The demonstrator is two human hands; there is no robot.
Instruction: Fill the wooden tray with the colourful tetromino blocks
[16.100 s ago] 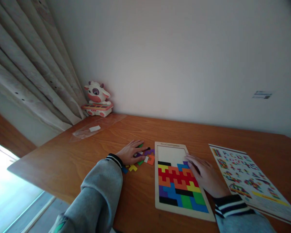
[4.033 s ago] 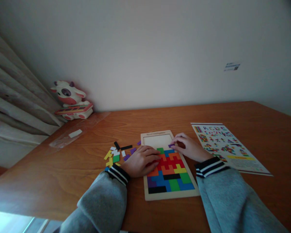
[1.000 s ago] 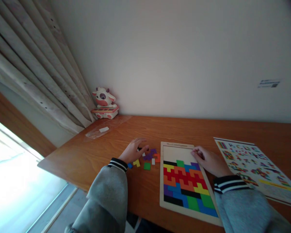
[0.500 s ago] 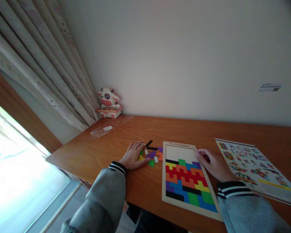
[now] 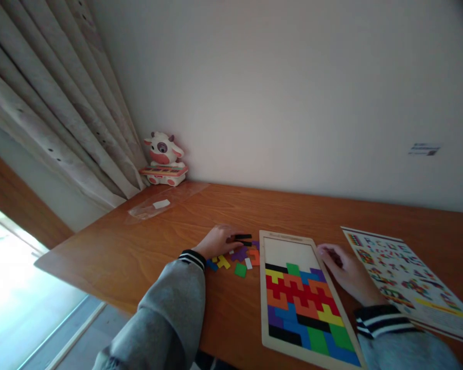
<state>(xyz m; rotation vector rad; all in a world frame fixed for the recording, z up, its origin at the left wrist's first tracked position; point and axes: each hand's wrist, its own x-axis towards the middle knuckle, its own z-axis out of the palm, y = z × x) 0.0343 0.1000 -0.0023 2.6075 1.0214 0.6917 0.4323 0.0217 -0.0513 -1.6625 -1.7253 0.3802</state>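
Note:
My left hand [image 5: 218,241] is over the loose puzzle pieces, its fingers closed on a straight black piece [image 5: 243,237]. Just below that lies a second black piece [image 5: 244,244]. Around them on the table are a yellow piece [image 5: 224,262], a green square piece [image 5: 240,270], a purple piece [image 5: 239,254], an orange piece [image 5: 253,258] and a small white piece [image 5: 248,263]. The wooden puzzle board [image 5: 264,308] is filled with coloured pieces in its lower part; bare wood shows at its top. My right hand [image 5: 343,268], fingers curled, rests against the board's upper right edge.
A printed pattern sheet [image 5: 405,272] lies right of my right hand. Clear plastic wrapping [image 5: 146,209] is at the back left. Behind it a cow toy [image 5: 164,159] stands against the wall, beside the curtain [image 5: 81,118].
My left hand has lifted from lying spread beside the pieces and closed on a black piece, which is turned level. My right hand stays at the board's edge. The view has shifted slightly.

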